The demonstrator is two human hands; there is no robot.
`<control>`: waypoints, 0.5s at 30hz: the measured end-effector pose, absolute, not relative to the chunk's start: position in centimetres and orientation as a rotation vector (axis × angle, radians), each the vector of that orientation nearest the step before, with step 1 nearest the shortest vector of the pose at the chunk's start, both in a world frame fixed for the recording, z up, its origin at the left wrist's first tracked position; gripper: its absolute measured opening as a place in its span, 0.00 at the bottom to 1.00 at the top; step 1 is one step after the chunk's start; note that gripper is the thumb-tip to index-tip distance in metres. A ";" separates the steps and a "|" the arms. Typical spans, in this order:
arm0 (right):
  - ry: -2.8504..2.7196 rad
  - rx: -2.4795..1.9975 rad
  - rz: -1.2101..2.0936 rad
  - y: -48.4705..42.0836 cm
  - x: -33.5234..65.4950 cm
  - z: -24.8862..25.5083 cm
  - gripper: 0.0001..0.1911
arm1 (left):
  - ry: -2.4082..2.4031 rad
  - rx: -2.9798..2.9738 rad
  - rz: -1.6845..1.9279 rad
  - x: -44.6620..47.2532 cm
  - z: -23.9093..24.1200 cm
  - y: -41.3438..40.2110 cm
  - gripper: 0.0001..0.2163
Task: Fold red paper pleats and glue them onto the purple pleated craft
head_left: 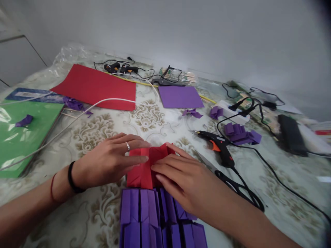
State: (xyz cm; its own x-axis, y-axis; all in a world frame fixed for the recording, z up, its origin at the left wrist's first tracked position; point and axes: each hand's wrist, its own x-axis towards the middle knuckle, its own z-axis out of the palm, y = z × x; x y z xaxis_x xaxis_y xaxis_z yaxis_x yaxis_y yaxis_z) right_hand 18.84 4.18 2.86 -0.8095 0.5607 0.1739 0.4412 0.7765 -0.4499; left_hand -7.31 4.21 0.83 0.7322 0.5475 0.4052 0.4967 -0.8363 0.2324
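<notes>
A red folded-paper piece (145, 172) stands just beyond several rows of purple folded-paper pieces (148, 206), near the bottom middle of the head view. My left hand (111, 158), with a ring and a black band at the wrist, holds its left part, the fingers along its top and front. On the right side my right hand (181, 175) grips the red paper, one finger at the top edge and the others on the front. The right fingertips partly cover it. A black glue gun (217, 144) with an orange trigger and scissors (230, 182) lie right of my right hand.
Red paper sheets (100, 88), a purple sheet (181, 96) and a green pack (28, 131) lie on the patterned tabletop. Purple scraps (240, 133) are scattered about. A white power strip (232, 112) has black cords; a white cable (98, 101) crosses the left side.
</notes>
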 end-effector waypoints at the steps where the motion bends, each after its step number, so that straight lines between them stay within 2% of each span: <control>1: -2.666 -0.777 0.582 4.1 18.9 2.8 0.09 | 0.845 2.836 0.700 -7.4 0.9 4.2 0.11; 9: -2.695 -0.815 0.711 3.6 18.9 2.9 0.04 | 0.736 2.791 0.607 -6.4 0.6 3.5 0.05; 13: -2.697 -0.820 0.639 3.7 18.8 2.4 0.01 | 0.706 2.782 0.612 -6.2 0.7 3.3 0.06; 15: -2.702 -0.837 0.600 3.7 18.8 2.1 0.03 | 0.696 2.797 0.602 -6.3 0.9 3.3 0.08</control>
State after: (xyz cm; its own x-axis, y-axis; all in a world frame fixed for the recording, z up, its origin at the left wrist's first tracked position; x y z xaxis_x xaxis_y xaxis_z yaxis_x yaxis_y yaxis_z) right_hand 18.83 3.71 2.11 -0.8039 0.5840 0.1125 0.4815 0.7501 -0.4533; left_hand -6.26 3.32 0.86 0.8065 0.4847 0.3386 0.4048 -0.8701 0.2813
